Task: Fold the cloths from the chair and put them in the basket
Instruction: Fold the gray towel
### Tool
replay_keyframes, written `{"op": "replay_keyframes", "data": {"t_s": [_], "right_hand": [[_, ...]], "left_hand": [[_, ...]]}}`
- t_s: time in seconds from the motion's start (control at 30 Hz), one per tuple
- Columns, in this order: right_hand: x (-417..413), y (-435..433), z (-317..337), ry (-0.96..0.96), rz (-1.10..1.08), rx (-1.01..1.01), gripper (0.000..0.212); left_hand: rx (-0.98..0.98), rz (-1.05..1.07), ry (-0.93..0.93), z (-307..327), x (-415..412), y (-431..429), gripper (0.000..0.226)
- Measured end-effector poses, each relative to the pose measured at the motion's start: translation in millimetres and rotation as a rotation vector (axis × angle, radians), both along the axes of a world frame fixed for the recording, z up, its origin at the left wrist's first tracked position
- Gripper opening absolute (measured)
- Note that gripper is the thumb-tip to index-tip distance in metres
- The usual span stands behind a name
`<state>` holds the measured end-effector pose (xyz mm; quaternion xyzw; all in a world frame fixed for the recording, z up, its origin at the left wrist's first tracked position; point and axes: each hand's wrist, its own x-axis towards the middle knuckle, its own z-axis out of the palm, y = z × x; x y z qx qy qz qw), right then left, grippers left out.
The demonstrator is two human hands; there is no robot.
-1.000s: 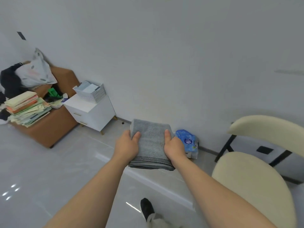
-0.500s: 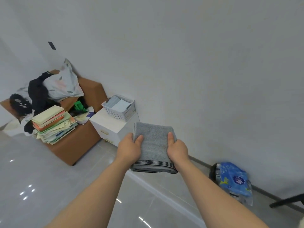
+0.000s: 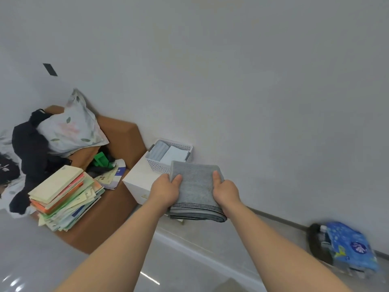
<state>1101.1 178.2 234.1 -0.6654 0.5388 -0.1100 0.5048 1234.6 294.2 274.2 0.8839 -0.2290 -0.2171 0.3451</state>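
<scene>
Cloth (image 3: 196, 187), side edges in left hand (image 3: 165, 193), right hand (image 3: 227, 193)

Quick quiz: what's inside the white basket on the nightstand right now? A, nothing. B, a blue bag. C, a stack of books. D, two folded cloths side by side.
D: the basket holds a grey cloth beside a white cloth; the left hand and right hand hold the towel, not yet in it.
</scene>
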Motion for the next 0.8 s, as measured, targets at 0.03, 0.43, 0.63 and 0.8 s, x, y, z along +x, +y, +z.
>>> {"op": "replay_keyframes", "data": {"t_s": [0.03,0.43,0.63,0.8], "right_hand": [[18.3,-2.2,0.4,0.004,-0.013,0.008,0.071],[221.6,-103.2,-70.4,-0.150,-0.200,0.517,0.061],[310.0,-152.9,-70.8,-0.231,-0.122,0.679,0.042],[358.1,-180.8,-70.0,-0.139,0.041,0.758,0.058]], "left_hand": [[0.000,-0.010,0.010,-1.2,19.9,-4.1,0.041],[-0.013,-0.147,0.477,-46.2,249.9,-101.9,0.071],[0.061,-0.142,0.551,-61.1,348.9,-147.4,0.036],[0.213,-0.166,0.643,-79.1,409.4,-167.8,0.053]]}}
